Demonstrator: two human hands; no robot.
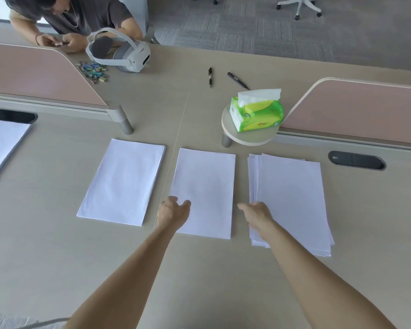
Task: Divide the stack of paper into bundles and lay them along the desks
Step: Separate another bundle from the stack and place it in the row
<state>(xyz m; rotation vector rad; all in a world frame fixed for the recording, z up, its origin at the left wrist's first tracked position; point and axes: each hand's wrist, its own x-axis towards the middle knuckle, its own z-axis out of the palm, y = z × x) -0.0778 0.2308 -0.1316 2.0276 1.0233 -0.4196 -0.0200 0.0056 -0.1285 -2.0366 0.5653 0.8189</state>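
The left forearm [133, 264] and right forearm [301, 262] are bare along their whole visible length; the left hand [173, 211] and right hand [256, 213] are bare too.

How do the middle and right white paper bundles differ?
The middle white paper bundle is squared up, edges flush; the right white paper bundle is fanned, sheet edges stepping out along its left side. The right bundle spreads wider than the middle one. Both lie flat, blank on top.
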